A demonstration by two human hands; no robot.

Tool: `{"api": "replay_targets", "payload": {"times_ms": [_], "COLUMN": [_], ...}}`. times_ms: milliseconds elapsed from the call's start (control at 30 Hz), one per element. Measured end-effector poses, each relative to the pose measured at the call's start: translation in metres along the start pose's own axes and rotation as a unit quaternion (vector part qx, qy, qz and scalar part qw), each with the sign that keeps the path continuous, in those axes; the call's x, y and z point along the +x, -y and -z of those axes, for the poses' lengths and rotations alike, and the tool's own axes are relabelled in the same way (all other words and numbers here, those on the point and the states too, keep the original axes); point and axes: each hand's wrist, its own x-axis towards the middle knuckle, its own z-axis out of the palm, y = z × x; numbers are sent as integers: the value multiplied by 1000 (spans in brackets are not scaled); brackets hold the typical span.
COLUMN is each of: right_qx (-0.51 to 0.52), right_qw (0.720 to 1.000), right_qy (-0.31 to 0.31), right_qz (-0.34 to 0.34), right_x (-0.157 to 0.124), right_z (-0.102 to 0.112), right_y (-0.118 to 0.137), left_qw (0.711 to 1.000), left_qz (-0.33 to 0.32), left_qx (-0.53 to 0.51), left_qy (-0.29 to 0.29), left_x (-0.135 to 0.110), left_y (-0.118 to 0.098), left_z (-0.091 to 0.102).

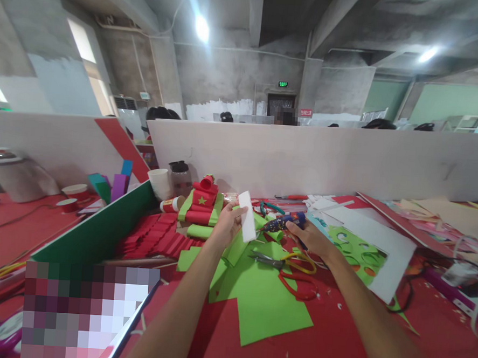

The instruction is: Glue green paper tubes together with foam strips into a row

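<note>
My left hand pinches a flat white strip and holds it upright. In my right hand is a blue hot glue gun, its nozzle pointing left, close to the strip's lower right edge. Whether the nozzle touches the strip I cannot tell. Bright green sheets lie below both hands. On them rest grey-bladed scissors beside yellow and red handle loops. Just left of my left hand stands a red and green paper piece with a star on it.
Folded red strips lie at left by a green divider. Paper cups and a dark-lidded bottle stand behind. Cut-out green sheets and white board lie at right. A white partition closes the back.
</note>
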Motion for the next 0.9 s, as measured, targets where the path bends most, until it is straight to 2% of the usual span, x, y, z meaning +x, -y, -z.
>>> {"api": "replay_targets", "payload": {"times_ms": [67,167,233,333,467,600,700,800,867,900], "right_qx": [-4,-2,26,94,190,219,132,49,-9,-70], "right_qw": [1000,999,995,991,980,972,983,973,966,962], "right_qy": [2,54,90,92,32,-57,-124,-222,-249,-251], "right_qz": [6,-8,-26,-8,57,57,16,-37,-63,-78], "right_x": [-1,-6,-11,-15,-9,-1,3,8,11,12], "right_z": [0,2,4,7,14,25,35,49,61,67], "right_y": [0,1,0,-3,-5,-6,-13,-29,-42,-48], "left_qw": [1000,1000,1000,1000,1000,999,999,999,999,999], "left_qz": [2,3,4,1,-11,-15,-14,-18,-20,-20], "left_qx": [2,-3,-7,-10,-14,-24,-25,-21,-15,-12], "left_qy": [-2,-10,-15,-17,-10,-17,-27,-36,-35,-32], "left_x": [0,-1,0,1,4,6,7,8,7,7], "left_y": [-1,-2,-2,-1,1,2,3,3,3,3], "left_z": [-1,-1,-1,1,3,4,4,4,3,3]}}
